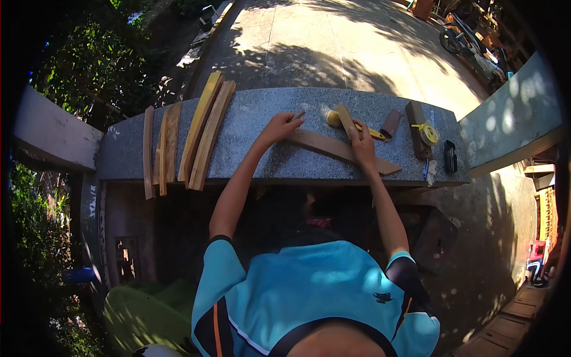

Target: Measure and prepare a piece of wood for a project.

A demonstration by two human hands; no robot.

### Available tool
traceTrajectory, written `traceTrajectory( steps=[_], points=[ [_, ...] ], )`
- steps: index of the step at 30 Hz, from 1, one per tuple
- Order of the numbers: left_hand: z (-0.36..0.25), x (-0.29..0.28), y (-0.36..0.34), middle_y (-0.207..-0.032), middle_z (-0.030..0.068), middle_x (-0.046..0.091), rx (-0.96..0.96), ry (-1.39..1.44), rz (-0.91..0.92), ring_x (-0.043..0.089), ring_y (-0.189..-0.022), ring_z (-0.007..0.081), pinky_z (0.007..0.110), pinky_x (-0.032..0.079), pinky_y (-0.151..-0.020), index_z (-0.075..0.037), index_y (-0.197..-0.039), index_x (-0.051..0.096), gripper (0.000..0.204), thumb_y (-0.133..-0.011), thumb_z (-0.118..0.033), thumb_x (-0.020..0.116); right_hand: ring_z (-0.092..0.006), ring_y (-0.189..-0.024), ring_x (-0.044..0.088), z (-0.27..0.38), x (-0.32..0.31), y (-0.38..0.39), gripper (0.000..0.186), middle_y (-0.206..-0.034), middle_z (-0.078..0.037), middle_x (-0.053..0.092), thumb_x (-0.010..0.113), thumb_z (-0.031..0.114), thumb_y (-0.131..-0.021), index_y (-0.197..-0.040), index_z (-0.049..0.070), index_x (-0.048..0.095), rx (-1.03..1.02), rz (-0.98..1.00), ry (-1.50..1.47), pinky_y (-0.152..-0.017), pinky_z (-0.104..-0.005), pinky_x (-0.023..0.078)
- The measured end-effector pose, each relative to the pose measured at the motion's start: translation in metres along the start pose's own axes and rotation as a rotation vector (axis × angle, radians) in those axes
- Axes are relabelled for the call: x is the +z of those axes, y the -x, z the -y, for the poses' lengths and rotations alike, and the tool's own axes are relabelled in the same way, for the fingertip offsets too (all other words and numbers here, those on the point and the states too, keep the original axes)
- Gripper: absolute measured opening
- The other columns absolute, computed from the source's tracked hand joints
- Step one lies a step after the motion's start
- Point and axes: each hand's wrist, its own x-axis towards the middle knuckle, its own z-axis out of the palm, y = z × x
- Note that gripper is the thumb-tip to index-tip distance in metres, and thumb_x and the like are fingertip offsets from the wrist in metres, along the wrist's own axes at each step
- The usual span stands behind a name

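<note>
My left hand is closed, its fingertips round a short, thin brown stick whose exact kind I cannot make out. Below it, a flat brown wooden strip lies slantwise along the grey stone bench. My right hand rests over that strip, with its fingers closed on the near end of a short light wood block. Behind this block is a yellow tool with a rounded end and a slim handle, partly hidden by the block and fingers.
Several wooden strips lie on the left of the stone bench. To the right are a brown roll, a dark wooden block, a yellow tape roll, a blue pen and a black case.
</note>
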Motion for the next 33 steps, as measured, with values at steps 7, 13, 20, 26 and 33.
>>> traceTrajectory(
  steps=[7,13,20,26,33],
  points=[
    [-0.037,0.0,-0.022,-0.056,-0.003,0.038,-0.036,0.984,-0.179,0.035,-0.042,0.007,0.023,0.027,-0.039,-0.011,-0.086,0.051,0.025,-0.089,-0.037,0.05,-0.0213,-0.086,0.057,0.002,-0.003,0.003,0.037,-0.095,-0.015,0.06,0.049,0.031,-0.086,-0.116,0.008,0.051,0.023,0.038,-0.06,-0.077,-0.0311,0.043],
    [-0.026,0.018,-0.037,-0.052,-0.003,0.037,0.021,1.237,-0.08,0.034,-0.041,0.0072,0.023,0.027,-0.038,-0.01,-0.082,0.049,0.03,-0.089,-0.039,0.048,-0.0167,-0.082,0.055,-0.004,0.001,0.007,0.035,-0.091,-0.011,0.06,0.049,0.027,-0.087,-0.115,0.007,0.051,0.041,0.039,-0.126,-0.075,-0.0288,0.043],
    [-0.028,0.024,-0.036,-0.053,-0.0044,0.03,0.018,1.124,-0.039,0.031,-0.044,0.0066,0.023,0.027,-0.041,-0.011,-0.082,0.05,0.03,-0.089,-0.039,0.047,-0.0133,-0.076,0.053,0.0,-0.003,0.007,0.034,-0.085,-0.008,0.059,0.05,0.027,-0.086,-0.114,0.007,0.053,0.066,0.042,-0.148,-0.07,-0.0266,0.043],
    [-0.023,0.023,-0.037,-0.052,-0.0049,0.029,0.046,1.14,-0.007,0.028,-0.042,0.0054,0.022,0.024,-0.038,-0.01,-0.08,0.05,0.03,-0.09,-0.038,0.047,-0.0112,-0.068,0.053,-0.001,-0.001,0.004,0.033,-0.08,-0.006,0.057,0.051,0.026,-0.086,-0.113,0.007,0.053,0.049,0.027,-0.149,-0.064,-0.0252,0.043],
    [-0.02,0.022,-0.037,-0.053,-0.0054,0.027,0.073,1.12,-0.001,0.028,-0.044,0.006,0.023,0.025,-0.041,-0.01,-0.08,0.051,0.033,-0.09,-0.04,0.046,-0.0103,-0.066,0.052,0.005,-0.002,0.006,0.033,-0.079,-0.006,0.057,0.051,0.025,-0.086,-0.114,0.007,0.053,0.053,0.03,-0.18,-0.062,-0.0245,0.043]
  ],
)
